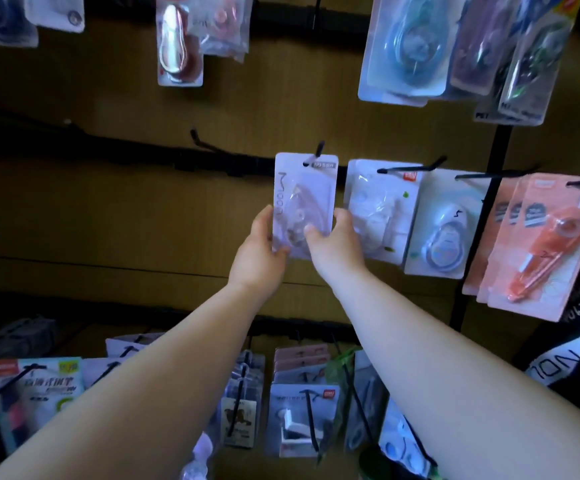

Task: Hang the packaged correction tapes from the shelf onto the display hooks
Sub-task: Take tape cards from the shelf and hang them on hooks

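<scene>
One pack (pixel 304 199) between left hand (pixel 259 252) and right hand (pixel 337 245), before brown board (pixel 108 209)

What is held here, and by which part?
The correction tape package: left hand holds its lower left edge, right hand its lower right edge.

**What Cannot Be Seen**

The left hand (pixel 259 245) and right hand (pixel 335 242) cover the lower corners of the correction tape package (pixel 304 195). The frame's top edge crops the upper-row packages (pixel 406 53). Forearms (pixel 177 375) hide part of the bottom-row packages (pixel 302 407), whose print is unreadably blurred.
</scene>
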A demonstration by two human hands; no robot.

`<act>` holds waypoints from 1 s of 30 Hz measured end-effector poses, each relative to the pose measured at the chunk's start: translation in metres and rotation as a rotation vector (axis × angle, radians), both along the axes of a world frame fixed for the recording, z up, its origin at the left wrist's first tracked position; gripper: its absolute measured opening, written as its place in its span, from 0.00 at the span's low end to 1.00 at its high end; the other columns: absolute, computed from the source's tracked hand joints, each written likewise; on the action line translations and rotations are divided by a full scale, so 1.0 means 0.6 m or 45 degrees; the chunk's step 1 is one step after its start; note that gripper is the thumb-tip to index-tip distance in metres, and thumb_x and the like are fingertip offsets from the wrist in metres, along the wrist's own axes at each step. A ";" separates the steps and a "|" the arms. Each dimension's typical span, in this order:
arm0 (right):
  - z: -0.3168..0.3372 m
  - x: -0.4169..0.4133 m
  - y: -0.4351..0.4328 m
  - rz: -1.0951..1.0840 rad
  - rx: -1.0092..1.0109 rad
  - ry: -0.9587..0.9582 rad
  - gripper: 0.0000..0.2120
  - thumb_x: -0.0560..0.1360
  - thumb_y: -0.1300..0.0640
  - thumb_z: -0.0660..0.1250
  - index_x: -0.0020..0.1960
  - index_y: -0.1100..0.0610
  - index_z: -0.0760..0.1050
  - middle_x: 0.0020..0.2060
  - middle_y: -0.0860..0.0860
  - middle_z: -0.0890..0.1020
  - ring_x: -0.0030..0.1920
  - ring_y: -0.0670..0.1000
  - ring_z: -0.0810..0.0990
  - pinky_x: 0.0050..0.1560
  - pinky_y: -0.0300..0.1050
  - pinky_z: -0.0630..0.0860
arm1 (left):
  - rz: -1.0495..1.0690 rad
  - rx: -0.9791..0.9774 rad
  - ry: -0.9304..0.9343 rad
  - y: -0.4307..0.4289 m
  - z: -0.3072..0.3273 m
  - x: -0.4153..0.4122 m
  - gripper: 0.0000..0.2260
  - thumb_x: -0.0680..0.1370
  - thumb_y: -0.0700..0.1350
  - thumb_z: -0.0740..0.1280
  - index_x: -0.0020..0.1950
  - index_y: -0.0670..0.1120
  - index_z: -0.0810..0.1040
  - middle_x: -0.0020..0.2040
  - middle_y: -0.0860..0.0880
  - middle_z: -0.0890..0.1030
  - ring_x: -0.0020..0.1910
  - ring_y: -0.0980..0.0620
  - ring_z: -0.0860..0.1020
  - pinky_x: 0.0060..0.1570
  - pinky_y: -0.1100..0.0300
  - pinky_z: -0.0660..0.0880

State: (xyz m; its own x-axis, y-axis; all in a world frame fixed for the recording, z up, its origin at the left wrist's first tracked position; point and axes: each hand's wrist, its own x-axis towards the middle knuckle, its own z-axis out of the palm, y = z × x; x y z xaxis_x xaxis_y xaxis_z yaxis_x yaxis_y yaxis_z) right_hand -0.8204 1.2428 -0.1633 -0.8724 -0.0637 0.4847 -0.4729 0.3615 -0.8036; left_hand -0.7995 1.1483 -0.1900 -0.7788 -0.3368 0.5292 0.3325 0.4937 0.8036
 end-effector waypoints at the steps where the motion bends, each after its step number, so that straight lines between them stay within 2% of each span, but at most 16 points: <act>1: -0.006 0.004 0.001 0.017 0.006 -0.006 0.21 0.77 0.57 0.59 0.69 0.58 0.60 0.64 0.57 0.73 0.52 0.54 0.73 0.42 0.39 0.68 | -0.010 0.021 -0.026 -0.001 -0.008 0.002 0.29 0.78 0.39 0.61 0.75 0.51 0.51 0.67 0.46 0.72 0.54 0.52 0.74 0.46 0.62 0.73; 2: -0.013 0.006 0.003 0.035 0.016 -0.019 0.23 0.77 0.57 0.59 0.70 0.58 0.59 0.65 0.57 0.72 0.53 0.53 0.73 0.44 0.39 0.68 | -0.014 0.038 -0.053 -0.001 -0.016 0.006 0.30 0.78 0.39 0.61 0.75 0.51 0.51 0.68 0.46 0.71 0.59 0.50 0.74 0.50 0.60 0.72; 4: -0.024 0.014 0.010 0.055 0.043 -0.069 0.26 0.78 0.56 0.59 0.73 0.57 0.54 0.70 0.55 0.66 0.63 0.54 0.71 0.50 0.38 0.64 | -0.005 0.051 -0.099 0.000 -0.034 0.020 0.31 0.77 0.39 0.62 0.75 0.50 0.50 0.70 0.45 0.69 0.65 0.49 0.71 0.55 0.58 0.70; 5: -0.027 0.020 0.016 0.069 0.042 -0.095 0.28 0.78 0.56 0.59 0.74 0.56 0.52 0.72 0.55 0.64 0.67 0.54 0.69 0.51 0.39 0.63 | 0.002 0.058 -0.113 -0.001 -0.042 0.031 0.31 0.77 0.39 0.62 0.75 0.50 0.50 0.70 0.46 0.68 0.65 0.50 0.71 0.55 0.59 0.69; 7: -0.036 0.038 0.030 0.102 0.017 -0.145 0.28 0.78 0.57 0.59 0.74 0.56 0.52 0.72 0.54 0.64 0.68 0.53 0.68 0.51 0.39 0.64 | 0.026 0.096 -0.126 -0.001 -0.054 0.060 0.29 0.77 0.40 0.63 0.75 0.49 0.54 0.68 0.47 0.70 0.59 0.54 0.71 0.52 0.61 0.69; 10: -0.058 0.085 0.057 0.093 -0.006 -0.107 0.22 0.77 0.60 0.59 0.70 0.56 0.61 0.62 0.53 0.72 0.56 0.48 0.73 0.45 0.32 0.69 | 0.054 0.155 -0.052 0.007 -0.075 0.135 0.22 0.77 0.41 0.63 0.70 0.48 0.64 0.59 0.49 0.76 0.48 0.58 0.74 0.45 0.67 0.71; 12: -0.086 0.125 0.082 0.108 0.009 -0.010 0.13 0.76 0.63 0.59 0.60 0.54 0.69 0.51 0.50 0.74 0.45 0.45 0.73 0.37 0.24 0.68 | -0.015 0.166 -0.014 0.021 -0.104 0.204 0.16 0.77 0.41 0.63 0.63 0.50 0.70 0.49 0.53 0.78 0.43 0.60 0.76 0.40 0.73 0.73; 14: -0.120 0.168 0.108 0.182 0.094 0.008 0.10 0.76 0.63 0.59 0.48 0.48 0.69 0.43 0.47 0.76 0.38 0.42 0.73 0.36 0.25 0.69 | -0.204 0.215 -0.063 0.038 -0.148 0.279 0.11 0.76 0.40 0.63 0.53 0.54 0.73 0.42 0.53 0.79 0.41 0.58 0.78 0.40 0.73 0.74; 16: -0.164 0.212 0.132 0.293 0.189 -0.094 0.14 0.76 0.63 0.59 0.42 0.43 0.68 0.38 0.44 0.77 0.36 0.44 0.74 0.38 0.31 0.71 | -0.368 0.257 -0.214 0.053 -0.208 0.336 0.11 0.75 0.38 0.64 0.46 0.55 0.75 0.37 0.51 0.82 0.38 0.61 0.79 0.38 0.74 0.74; 17: -0.189 0.232 0.143 0.336 0.224 -0.162 0.16 0.76 0.64 0.59 0.41 0.43 0.68 0.35 0.43 0.77 0.35 0.43 0.75 0.38 0.33 0.72 | -0.403 0.261 -0.294 0.058 -0.243 0.351 0.11 0.74 0.37 0.65 0.44 0.54 0.77 0.35 0.54 0.83 0.35 0.63 0.78 0.37 0.75 0.73; 19: -0.250 0.261 0.164 0.384 0.286 -0.339 0.16 0.76 0.65 0.59 0.38 0.45 0.70 0.30 0.45 0.77 0.29 0.38 0.75 0.33 0.28 0.71 | -0.428 0.231 -0.499 0.064 -0.314 0.359 0.12 0.75 0.35 0.64 0.39 0.53 0.77 0.32 0.61 0.82 0.31 0.66 0.77 0.34 0.75 0.71; 22: -0.359 0.273 0.195 0.396 0.490 -0.657 0.17 0.75 0.66 0.60 0.35 0.46 0.71 0.27 0.45 0.76 0.24 0.34 0.74 0.29 0.26 0.68 | -0.494 0.058 -0.880 0.076 -0.406 0.325 0.11 0.76 0.36 0.62 0.42 0.51 0.77 0.26 0.55 0.79 0.27 0.65 0.75 0.32 0.75 0.69; 24: -0.420 0.253 0.215 0.357 0.526 -0.806 0.17 0.75 0.67 0.60 0.34 0.47 0.71 0.28 0.45 0.76 0.24 0.34 0.74 0.28 0.26 0.68 | -0.526 -0.158 -1.078 0.082 -0.454 0.284 0.08 0.77 0.41 0.62 0.52 0.47 0.78 0.33 0.55 0.77 0.33 0.62 0.76 0.31 0.76 0.66; 26: -0.481 0.214 0.238 0.263 0.512 -0.922 0.17 0.75 0.67 0.59 0.35 0.49 0.71 0.30 0.46 0.76 0.25 0.38 0.74 0.27 0.27 0.68 | -0.497 -0.337 -1.209 0.089 -0.492 0.238 0.13 0.78 0.45 0.61 0.60 0.45 0.77 0.48 0.50 0.81 0.49 0.54 0.78 0.35 0.74 0.66; 28: -0.527 0.184 0.259 0.141 0.457 -1.043 0.14 0.76 0.66 0.59 0.36 0.51 0.72 0.31 0.48 0.75 0.29 0.43 0.73 0.30 0.32 0.70 | -0.460 -0.454 -1.283 0.097 -0.523 0.203 0.14 0.78 0.45 0.59 0.62 0.44 0.76 0.62 0.46 0.78 0.61 0.51 0.75 0.49 0.69 0.68; 30: -0.590 0.149 0.279 0.031 0.411 -1.165 0.11 0.76 0.64 0.60 0.38 0.53 0.74 0.34 0.50 0.76 0.34 0.48 0.74 0.39 0.42 0.73 | -0.410 -0.460 -1.356 0.110 -0.576 0.167 0.15 0.78 0.46 0.59 0.63 0.43 0.75 0.65 0.45 0.76 0.63 0.50 0.73 0.57 0.66 0.66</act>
State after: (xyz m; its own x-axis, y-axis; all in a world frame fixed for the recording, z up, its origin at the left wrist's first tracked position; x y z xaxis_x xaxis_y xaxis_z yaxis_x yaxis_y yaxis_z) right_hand -0.7311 1.4100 -0.5172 -0.8999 -0.0976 -0.4251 0.2758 0.6278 -0.7279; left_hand -0.6990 1.2145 -0.5358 -0.9085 -0.0064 -0.4179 -0.2729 0.7664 0.5816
